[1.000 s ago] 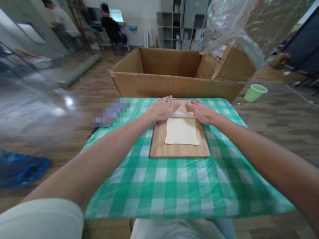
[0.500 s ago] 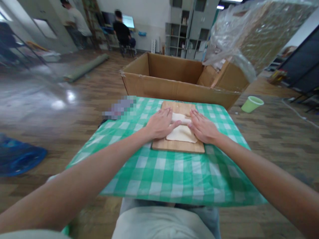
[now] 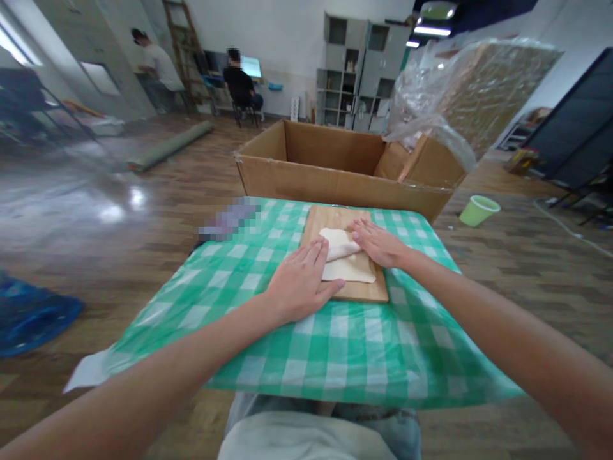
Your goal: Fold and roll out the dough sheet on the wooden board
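Note:
A flat pale sheet of dough [image 3: 352, 271] lies on a wooden board [image 3: 359, 292]. Across the dough rests a whitish rolling pin [image 3: 343, 251], slightly slanted, its right end farther from me. My left hand [image 3: 299, 281] lies over the pin's left end, fingers stretched out together and thumb apart. At the other end is my right hand [image 3: 378, 243], palm down with extended fingers. Both palms hide the pin's ends, and neither hand is wrapped around it.
A green checked cloth [image 3: 306, 351] covers the table. Beyond it stands a large open cardboard box [image 3: 335, 182] with plastic wrap [image 3: 416, 102]. A light green bucket [image 3: 479, 211] is on the floor at right. Two people are in the background, one seated [image 3: 239, 83].
My left hand has come closer to me, while my right hand has shifted slightly left on the board. The rolling pin now lies more slanted. My view has tilted up a little.

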A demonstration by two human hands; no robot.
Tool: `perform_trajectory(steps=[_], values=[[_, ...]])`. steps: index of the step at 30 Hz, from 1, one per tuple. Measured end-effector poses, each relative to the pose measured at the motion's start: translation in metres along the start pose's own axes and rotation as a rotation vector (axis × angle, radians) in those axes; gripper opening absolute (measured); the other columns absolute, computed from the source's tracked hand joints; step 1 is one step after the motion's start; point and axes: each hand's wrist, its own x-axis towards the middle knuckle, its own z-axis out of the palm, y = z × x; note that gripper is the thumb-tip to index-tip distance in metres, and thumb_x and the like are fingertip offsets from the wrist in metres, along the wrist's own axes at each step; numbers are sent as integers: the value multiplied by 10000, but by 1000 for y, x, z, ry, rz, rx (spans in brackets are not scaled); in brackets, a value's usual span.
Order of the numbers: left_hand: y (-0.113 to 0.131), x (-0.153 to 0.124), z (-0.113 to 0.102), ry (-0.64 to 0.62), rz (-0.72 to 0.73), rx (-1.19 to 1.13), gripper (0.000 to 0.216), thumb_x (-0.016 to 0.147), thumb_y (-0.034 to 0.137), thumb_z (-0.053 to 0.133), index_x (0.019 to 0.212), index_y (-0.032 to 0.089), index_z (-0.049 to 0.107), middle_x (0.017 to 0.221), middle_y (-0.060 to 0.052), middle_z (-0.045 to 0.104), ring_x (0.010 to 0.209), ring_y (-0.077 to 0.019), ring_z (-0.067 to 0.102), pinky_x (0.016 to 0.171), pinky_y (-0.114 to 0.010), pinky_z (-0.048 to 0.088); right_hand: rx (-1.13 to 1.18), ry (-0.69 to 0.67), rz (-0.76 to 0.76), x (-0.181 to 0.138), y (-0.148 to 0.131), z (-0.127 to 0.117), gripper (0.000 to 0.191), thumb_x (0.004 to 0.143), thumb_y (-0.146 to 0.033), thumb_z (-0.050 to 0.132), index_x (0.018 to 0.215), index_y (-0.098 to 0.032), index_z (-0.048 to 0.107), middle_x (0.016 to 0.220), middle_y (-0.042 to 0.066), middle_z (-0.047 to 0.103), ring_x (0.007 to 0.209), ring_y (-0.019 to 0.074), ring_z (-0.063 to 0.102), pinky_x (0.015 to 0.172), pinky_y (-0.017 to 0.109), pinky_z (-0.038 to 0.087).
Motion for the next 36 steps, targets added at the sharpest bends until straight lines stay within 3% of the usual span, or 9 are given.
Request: perform_trajectory(steps=[4,7,13,27,32,36], values=[[0,1,-2,-43,-46,-42,859,1041,651,302,1580,-18,323,1643,-260,362,1538,-338,366,1219,-451,362,-82,-28,-20,40,0,-1,878,1045,-622,-22,1576,-117,462,1671,156,363,1576,361,241,1269,582,219],[-1,0,-3,-56,-38,-58,878,1033,662,310,1587,-19,301,1660,-265,322,1561,-345,314,1242,-464,332,-93,-27,-8,46,-1,1,878,1044,-631,-12,1574,-123,469,1680,151,347,1584,381,199,1266,598,201],[10,-11,-6,-45,62,-86,938,995,691,384,1604,-12,258,1693,-264,235,1604,-358,169,1293,-504,228,7,19,28,14,2,2,952,1025,-692,5,1630,-15,292,1711,195,210,1605,324,120,1302,531,134],[20,-17,-13,-19,135,-127,904,966,706,413,1587,53,341,1651,-230,370,1576,-367,272,1281,-528,244,-55,37,66,-44,-6,1,811,1070,-611,127,1664,-65,218,1712,177,200,1598,320,158,1293,558,211],[9,0,-5,41,95,-118,856,1003,683,360,1548,24,400,1617,-250,418,1543,-352,352,1273,-486,244,-101,52,54,-67,-14,1,788,1074,-609,162,1661,-89,240,1706,187,245,1590,316,198,1283,553,245],[-13,29,5,59,96,-116,790,1040,660,278,1500,53,486,1589,-214,477,1508,-319,415,1254,-444,268,-102,68,30,-78,-19,1,788,1072,-620,201,1663,-99,231,1704,191,258,1585,317,223,1272,556,278]])
